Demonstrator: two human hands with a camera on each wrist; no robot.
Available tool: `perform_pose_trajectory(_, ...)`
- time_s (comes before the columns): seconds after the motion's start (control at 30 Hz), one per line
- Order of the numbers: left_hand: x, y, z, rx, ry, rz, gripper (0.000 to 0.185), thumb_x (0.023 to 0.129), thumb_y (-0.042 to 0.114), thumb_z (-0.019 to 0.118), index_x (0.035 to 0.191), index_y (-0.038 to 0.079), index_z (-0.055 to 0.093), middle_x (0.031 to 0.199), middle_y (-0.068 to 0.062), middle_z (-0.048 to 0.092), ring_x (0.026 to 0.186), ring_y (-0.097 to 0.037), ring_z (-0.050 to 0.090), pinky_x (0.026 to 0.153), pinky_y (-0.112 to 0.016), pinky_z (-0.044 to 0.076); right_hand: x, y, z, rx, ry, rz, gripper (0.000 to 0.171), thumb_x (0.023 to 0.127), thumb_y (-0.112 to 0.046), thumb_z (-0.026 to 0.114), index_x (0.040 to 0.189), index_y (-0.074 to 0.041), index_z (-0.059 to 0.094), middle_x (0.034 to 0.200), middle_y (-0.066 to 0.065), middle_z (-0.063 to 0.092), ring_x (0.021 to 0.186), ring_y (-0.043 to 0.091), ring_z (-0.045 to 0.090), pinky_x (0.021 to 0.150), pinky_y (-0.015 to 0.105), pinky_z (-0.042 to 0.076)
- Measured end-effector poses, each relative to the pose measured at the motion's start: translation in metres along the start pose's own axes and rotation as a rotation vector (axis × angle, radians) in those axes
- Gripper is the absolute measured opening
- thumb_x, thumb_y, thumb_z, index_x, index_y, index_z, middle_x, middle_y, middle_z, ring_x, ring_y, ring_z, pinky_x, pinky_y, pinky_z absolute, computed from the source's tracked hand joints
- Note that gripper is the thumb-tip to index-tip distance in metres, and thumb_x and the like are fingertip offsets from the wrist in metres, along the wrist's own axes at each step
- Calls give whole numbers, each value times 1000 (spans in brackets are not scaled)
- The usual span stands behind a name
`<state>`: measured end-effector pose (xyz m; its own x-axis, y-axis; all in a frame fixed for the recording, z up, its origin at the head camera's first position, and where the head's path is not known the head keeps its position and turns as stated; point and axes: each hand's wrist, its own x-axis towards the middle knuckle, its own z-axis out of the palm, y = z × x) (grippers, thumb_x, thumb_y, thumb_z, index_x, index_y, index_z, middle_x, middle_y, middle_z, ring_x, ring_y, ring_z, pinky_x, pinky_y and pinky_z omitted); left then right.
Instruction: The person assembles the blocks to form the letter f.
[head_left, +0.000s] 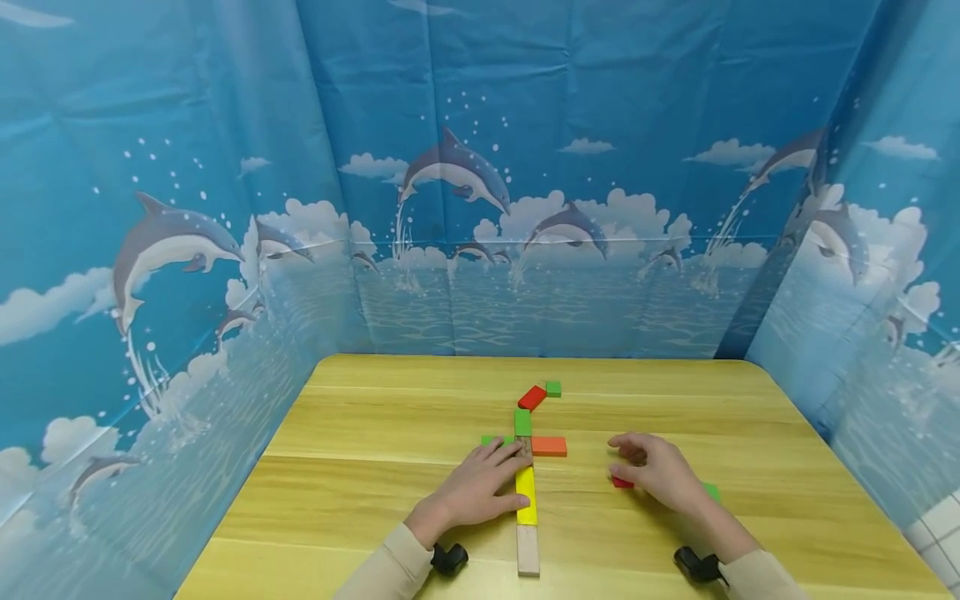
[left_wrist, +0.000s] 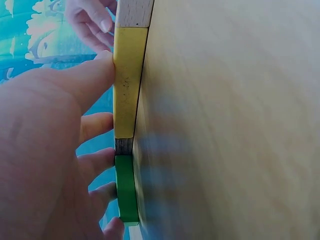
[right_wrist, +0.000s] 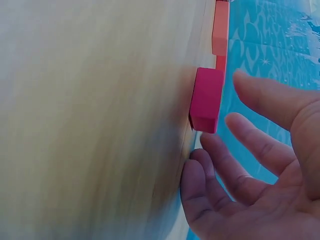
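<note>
A row of flat wooden blocks lies in a cross on the table. Its upright has a green block (head_left: 522, 422), a dark wood-grain block (head_left: 526, 448), a yellow block (head_left: 527, 497) and a pale plain block (head_left: 528, 550). My left hand (head_left: 480, 487) rests on this row with fingers spread, thumb tip at the yellow block and fingertips along the green side block (left_wrist: 127, 190). To the right, a red block (right_wrist: 207, 100) lies on the table. My right hand (head_left: 660, 468) hovers beside it, thumb and fingers apart around it without gripping.
An orange block (head_left: 549, 447) forms the cross's right arm. Beyond the top lie a tilted red block (head_left: 532, 397) and a small green block (head_left: 553, 389). Another green block (head_left: 712, 492) is partly hidden behind my right wrist. A dolphin-print curtain (head_left: 525, 300) surrounds the table (head_left: 360, 467).
</note>
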<state>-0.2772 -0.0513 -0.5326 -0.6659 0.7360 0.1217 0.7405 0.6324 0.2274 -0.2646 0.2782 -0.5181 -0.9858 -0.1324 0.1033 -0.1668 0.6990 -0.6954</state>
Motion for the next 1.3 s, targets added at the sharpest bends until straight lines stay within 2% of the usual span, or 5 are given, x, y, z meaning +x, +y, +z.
perform_pose_trajectory(0.23, 1, 0, -1, -7, -3, 1, 64, 89, 60, 35, 144, 29, 24, 150, 2, 16, 136, -30, 12, 105, -52, 16, -7, 2, -4, -37, -54, 28, 43, 70, -32, 78, 110, -20, 65, 102, -3, 59, 91, 15, 55, 77, 32, 46)
perform_pose_trajectory(0.43, 2, 3, -1, -33, -19, 16, 63, 90, 59, 36, 144, 29, 25, 150, 1, 16, 135, -31, 13, 105, -52, 17, -11, 6, -4, -88, -57, 24, 35, 66, -26, 81, 98, -21, 68, 90, -3, 56, 80, 15, 53, 66, 29, 45)
perform_pose_trajectory(0.6, 4, 3, 0, -13, -26, 14, 63, 90, 59, 35, 145, 29, 24, 150, 2, 15, 136, -31, 12, 105, -52, 17, -9, 9, -4, -139, -47, 12, 30, 64, -26, 82, 92, -24, 69, 86, -5, 55, 78, 13, 52, 66, 29, 44)
perform_pose_trajectory(0.9, 6, 0, -2, 22, -21, 4, 64, 89, 59, 35, 144, 28, 25, 150, 2, 17, 136, -31, 13, 105, -52, 19, -4, 6, -5, -139, -49, -26, 29, 66, -27, 81, 92, -22, 69, 85, -4, 55, 74, 13, 49, 63, 30, 43)
perform_pose_trajectory(1.3, 7, 2, -8, 29, -42, 1, 64, 89, 59, 37, 144, 28, 25, 150, 1, 18, 135, -31, 15, 104, -51, 20, -5, 4, -4, -134, -56, -13, 31, 66, -27, 81, 94, -20, 68, 84, -2, 55, 73, 12, 49, 61, 28, 43)
